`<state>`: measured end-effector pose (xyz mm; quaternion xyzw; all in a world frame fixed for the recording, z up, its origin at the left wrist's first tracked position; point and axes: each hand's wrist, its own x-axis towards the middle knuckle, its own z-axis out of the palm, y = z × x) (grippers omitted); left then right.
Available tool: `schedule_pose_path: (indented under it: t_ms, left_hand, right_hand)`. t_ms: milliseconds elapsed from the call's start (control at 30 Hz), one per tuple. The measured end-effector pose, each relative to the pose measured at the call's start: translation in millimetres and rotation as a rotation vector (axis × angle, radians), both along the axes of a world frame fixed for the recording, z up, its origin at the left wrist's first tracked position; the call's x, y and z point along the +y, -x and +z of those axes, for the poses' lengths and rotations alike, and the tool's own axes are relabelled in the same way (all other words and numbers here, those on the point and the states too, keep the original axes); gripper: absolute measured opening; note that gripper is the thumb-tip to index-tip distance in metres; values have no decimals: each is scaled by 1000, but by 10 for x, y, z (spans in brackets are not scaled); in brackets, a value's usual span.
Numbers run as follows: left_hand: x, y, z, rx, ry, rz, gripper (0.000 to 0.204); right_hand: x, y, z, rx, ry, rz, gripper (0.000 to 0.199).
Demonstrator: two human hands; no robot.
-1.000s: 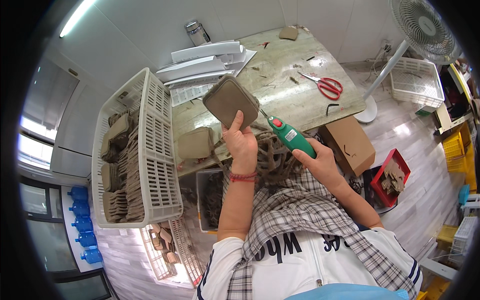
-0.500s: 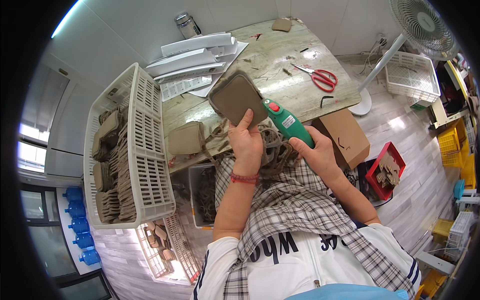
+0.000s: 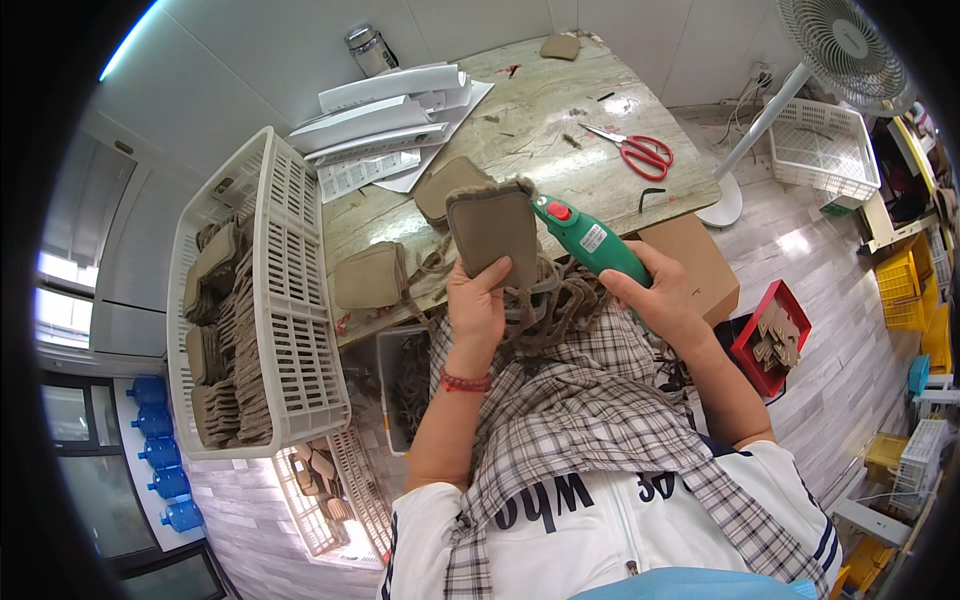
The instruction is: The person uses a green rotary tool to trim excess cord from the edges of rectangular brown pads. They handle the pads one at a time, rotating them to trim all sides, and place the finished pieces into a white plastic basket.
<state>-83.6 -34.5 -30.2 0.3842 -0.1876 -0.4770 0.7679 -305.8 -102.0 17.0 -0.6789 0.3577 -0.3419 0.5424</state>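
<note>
My left hand (image 3: 478,312) grips a brown padded fabric piece (image 3: 491,235) with rounded corners by its lower edge, thumb on its face. In my right hand (image 3: 658,292) is a green handheld electric cutter (image 3: 596,243) with a red button. Its head meets the upper right edge of the piece, where a fuzzy rim shows. Behind the held piece another brown pad (image 3: 440,188) lies on the table, and one more pad (image 3: 370,276) rests near the table's left edge. Trimmed fuzzy strips (image 3: 560,310) hang over my lap below the cutter.
A white plastic crate (image 3: 305,300) full of stacked pads stands left of the marble-patterned table (image 3: 540,110). Papers (image 3: 390,115), a metal flask (image 3: 370,48) and red-handled scissors (image 3: 640,152) are on the table. A fan (image 3: 850,50), cardboard box (image 3: 690,265) and red tray (image 3: 770,335) are at the right.
My left hand has turned the pad so it stands narrower and slightly to the right, uncovering the pad behind. My right hand and cutter have shifted a little right.
</note>
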Motion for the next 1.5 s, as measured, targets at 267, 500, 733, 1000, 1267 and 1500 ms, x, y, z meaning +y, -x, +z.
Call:
schedule_pose_path:
  t_ms: [267,500,733,1000,1267,1500]
  left_hand:
    - [227,-453,190,-291,-139,-189,47]
    - [296,-546,165,-331,-218,-269,53]
    - [321,-406,134,-292,-247,-315,50]
    - [359,-525,38,-335,-343,-472,56]
    - [381,-902,315,-615,-477,-529,26]
    - [458,-928,181,-335,-312,-219,17]
  right_hand:
    - [-66,251,70,227,115,161,44]
    - [-16,220,-1,276,214,196,45]
    - [58,89,-40,218,116,176,44]
    - [21,18,-16,180,-130,226,38]
    - [-75,147,-68,234,-227,330,40]
    - [1,118,-167,226,-247,347,42]
